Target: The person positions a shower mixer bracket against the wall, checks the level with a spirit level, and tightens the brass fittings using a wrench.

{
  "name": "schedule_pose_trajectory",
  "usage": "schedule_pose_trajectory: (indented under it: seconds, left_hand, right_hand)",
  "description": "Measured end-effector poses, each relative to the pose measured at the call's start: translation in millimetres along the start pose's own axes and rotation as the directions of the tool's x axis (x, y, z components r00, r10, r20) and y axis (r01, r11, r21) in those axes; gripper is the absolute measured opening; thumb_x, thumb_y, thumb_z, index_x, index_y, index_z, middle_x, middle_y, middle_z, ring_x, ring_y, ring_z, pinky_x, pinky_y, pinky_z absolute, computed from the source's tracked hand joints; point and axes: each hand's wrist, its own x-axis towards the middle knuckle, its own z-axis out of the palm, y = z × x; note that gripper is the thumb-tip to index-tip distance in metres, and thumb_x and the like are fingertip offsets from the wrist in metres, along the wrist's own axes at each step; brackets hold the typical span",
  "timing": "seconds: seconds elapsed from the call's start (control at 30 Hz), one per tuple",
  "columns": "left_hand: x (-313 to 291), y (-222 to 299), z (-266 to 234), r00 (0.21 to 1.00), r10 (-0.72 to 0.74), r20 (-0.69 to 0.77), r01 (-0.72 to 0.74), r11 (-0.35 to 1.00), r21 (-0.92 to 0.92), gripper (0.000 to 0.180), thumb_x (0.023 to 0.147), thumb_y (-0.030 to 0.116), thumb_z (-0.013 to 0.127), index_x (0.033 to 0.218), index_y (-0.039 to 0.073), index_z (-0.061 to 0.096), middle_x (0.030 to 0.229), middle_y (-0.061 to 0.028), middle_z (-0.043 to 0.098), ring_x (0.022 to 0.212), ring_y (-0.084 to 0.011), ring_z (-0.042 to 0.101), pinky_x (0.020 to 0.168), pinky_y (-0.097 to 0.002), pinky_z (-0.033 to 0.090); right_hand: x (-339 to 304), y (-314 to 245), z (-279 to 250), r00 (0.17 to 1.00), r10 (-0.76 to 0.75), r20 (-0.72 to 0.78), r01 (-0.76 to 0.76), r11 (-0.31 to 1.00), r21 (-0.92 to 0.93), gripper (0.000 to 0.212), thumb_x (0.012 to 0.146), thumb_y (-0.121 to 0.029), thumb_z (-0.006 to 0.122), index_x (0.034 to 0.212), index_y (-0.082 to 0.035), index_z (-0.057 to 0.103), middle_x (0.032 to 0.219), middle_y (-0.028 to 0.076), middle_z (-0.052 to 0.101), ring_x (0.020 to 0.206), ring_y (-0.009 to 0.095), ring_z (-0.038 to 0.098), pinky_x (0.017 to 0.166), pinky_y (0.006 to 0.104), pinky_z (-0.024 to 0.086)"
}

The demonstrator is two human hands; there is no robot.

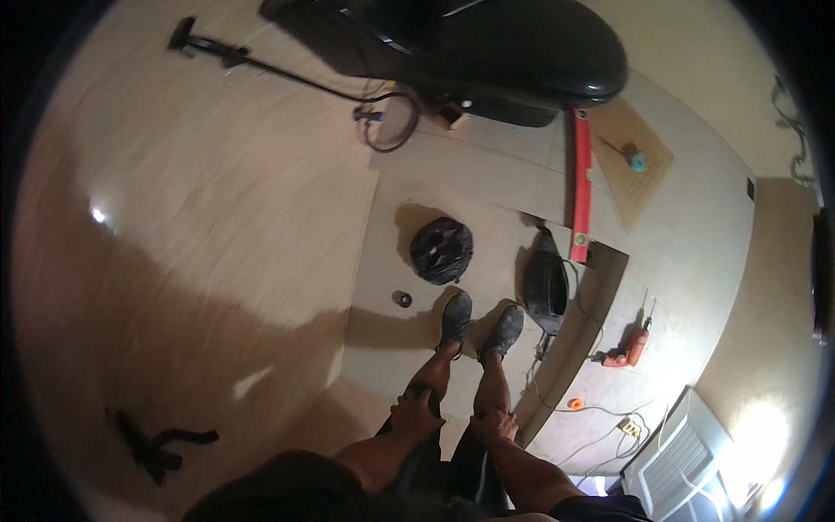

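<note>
My left hand [415,412] rests on my left leg near the knee, fingers apart and nothing held. Across from it, my right hand [496,425] lies over my right knee, its fingers spread loosely over the dark cloth edge. Both feet stand on the floor in dark shoes. Just ahead of the left shoe sits a crumpled black plastic bag [442,250]. A small black ring, perhaps a tape roll [404,299], lies left of the shoes. Beyond my right foot is an opened black pouch [546,283].
A dark scooter [522,48] stands at the far side, a black pump-like tool [287,70] beside it. To the right are a red spirit level [582,187], an orange drill [631,348], an orange ring [576,404], cables and a raised ledge. Dark tubing [161,444] lies lower left.
</note>
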Motion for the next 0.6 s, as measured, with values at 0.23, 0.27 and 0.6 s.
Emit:
schedule_pose_trajectory:
  seconds: [0.23,0.27,0.6]
  left_hand:
    - [-1,-28,-16,0.995,-0.008,-0.099,-0.006,0.991,-0.134,0.087,0.068,0.051,0.084,0.142,0.019,0.051,0.138,-0.0217,0.053,0.127,-0.0405,0.054,0.103,-0.0562,0.047]
    - [-3,-31,-18,0.999,0.024,-0.025,-0.028,0.988,-0.153,0.090,0.071,0.053,0.081,0.147,0.022,0.046,0.140,-0.0218,0.053,0.128,-0.0404,0.054,0.104,-0.0558,0.046]
    - [-19,-96,16,0.986,0.085,0.146,0.023,0.789,-0.614,0.062,0.101,0.054,0.046,0.147,0.012,0.047,0.144,-0.0202,0.054,0.133,-0.0375,0.052,0.111,-0.0509,0.039]
  right_hand:
    - [12,-6,7,0.984,-0.048,-0.169,0.055,0.998,0.036,0.049,0.075,-0.048,0.076,0.108,-0.012,0.077,0.116,0.016,0.071,0.109,0.034,0.068,0.095,0.0454,0.053]
    - [6,3,-7,0.974,-0.172,-0.148,0.191,0.973,0.127,0.050,0.076,-0.046,0.077,0.109,-0.008,0.076,0.113,0.019,0.072,0.108,0.035,0.068,0.094,0.0455,0.053]
    - [66,109,-128,0.608,-0.755,-0.246,0.749,0.648,-0.137,0.027,0.083,-0.021,0.067,0.102,-0.002,0.072,0.093,0.018,0.072,0.092,0.038,0.068,0.082,0.0471,0.054]
